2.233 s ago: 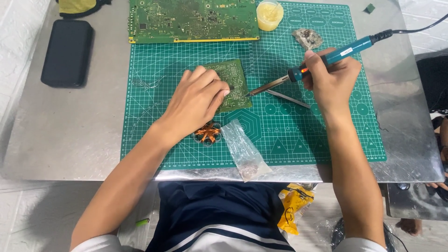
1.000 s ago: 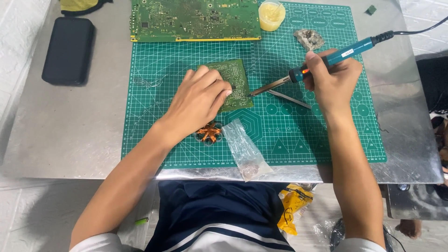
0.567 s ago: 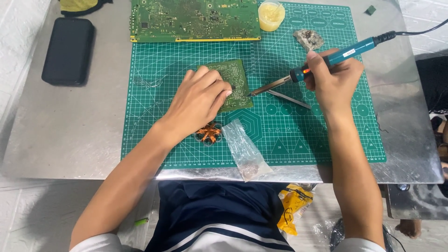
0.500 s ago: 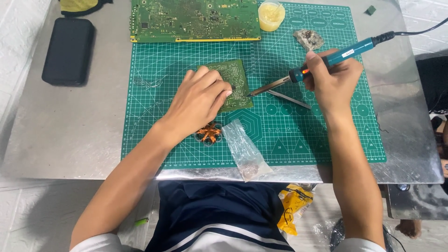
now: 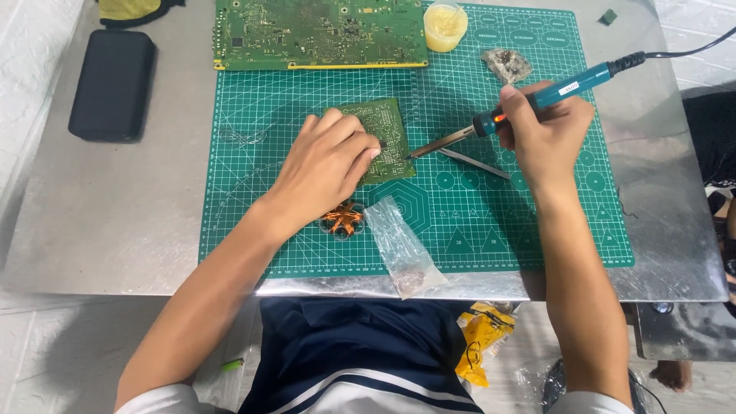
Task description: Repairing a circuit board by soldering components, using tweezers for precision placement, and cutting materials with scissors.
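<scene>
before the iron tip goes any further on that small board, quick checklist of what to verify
1. Small green circuit board pinned flat on the cutting mat by the left hand: ok.
2. Soldering iron gripped on its blue handle by the right hand, away from the metal shaft: ok.
3. Tip at the board's right edge, with the left fingertips very close to it: not ok.
4. Tip exactly on a joint: cannot tell, too small.
5. Cable runs off the table's right side, clear of the work: ok.
6. Plastic bag and copper coil lie nearer the body, apart from the tip: ok.
</scene>
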